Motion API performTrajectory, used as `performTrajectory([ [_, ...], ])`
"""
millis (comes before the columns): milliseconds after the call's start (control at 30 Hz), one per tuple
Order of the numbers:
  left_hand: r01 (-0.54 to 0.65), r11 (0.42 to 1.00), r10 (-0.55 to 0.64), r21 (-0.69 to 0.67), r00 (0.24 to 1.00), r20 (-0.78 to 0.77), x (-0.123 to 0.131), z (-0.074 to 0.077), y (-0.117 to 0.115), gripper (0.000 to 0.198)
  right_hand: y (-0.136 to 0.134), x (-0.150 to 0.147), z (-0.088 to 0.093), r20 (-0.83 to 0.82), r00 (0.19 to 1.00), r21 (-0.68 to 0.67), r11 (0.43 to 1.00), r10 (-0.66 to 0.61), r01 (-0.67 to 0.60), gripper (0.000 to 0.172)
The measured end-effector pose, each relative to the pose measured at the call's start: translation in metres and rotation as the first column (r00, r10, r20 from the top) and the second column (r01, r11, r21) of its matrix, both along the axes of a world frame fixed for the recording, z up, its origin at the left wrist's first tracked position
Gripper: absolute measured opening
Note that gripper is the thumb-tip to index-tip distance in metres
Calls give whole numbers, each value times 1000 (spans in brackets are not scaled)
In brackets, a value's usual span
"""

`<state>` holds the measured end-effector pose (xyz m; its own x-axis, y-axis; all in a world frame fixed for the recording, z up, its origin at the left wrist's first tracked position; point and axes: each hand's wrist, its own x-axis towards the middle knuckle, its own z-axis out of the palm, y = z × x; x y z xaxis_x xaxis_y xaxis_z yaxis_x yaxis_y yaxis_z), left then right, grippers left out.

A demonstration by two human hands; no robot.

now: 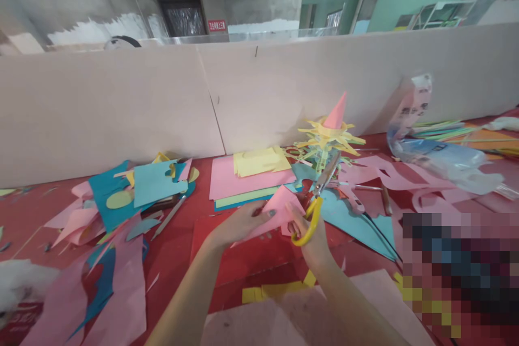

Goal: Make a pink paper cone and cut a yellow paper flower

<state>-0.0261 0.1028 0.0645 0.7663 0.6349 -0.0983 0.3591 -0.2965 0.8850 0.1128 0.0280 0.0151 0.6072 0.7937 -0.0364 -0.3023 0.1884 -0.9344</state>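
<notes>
While the person leaned over a red table [178,248] littered with cut paper, both bare arms reached forward from the bottom of the view. The left hand [243,224] was closed on a pink paper triangle [279,208], thumb on top and fingers underneath, holding it just above the tabletop near the middle of the scene. The right hand [312,235] gripped a pair of yellow-handled scissors [318,197], fingers through the loops, just beside the pink piece at its right edge. The metal blades pointed up and away from the person; whether they were parted was too blurred to tell.

Behind the hands lay a flat stack of sheets [227,178], pink on top of green and blue, with folded yellow paper [259,161] resting on it. To the right of that stood a small paper tree [330,132] of yellow spiky layers topped by a pink cone. A teal triangle [352,221] lay under the scissors. Teal and pink scraps [152,184] were heaped at the left, and a clear plastic bag [430,159] slumped at the right. A plain beige partition [121,102] ran along the far edge of the table.
</notes>
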Motion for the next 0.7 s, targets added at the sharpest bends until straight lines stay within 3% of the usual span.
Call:
performTrajectory([
  [200,-98,991,96,94,995,32,11,-6,-3,38,-3,-3,2,-25,999,-53,998,21,-22,44],
  [367,-170,982,168,85,985,31,14,-6,-3,37,2,-2,-6,-45,998,2,999,40,-40,40],
  [567,-185,969,185,161,983,19,13,-6,-2,39,7,0,-16,-25,999,40,999,36,-35,39],
  [700,-194,971,185,138,980,71,15,-9,-3,35,6,0,-13,-26,999,54,998,19,-18,40],
])
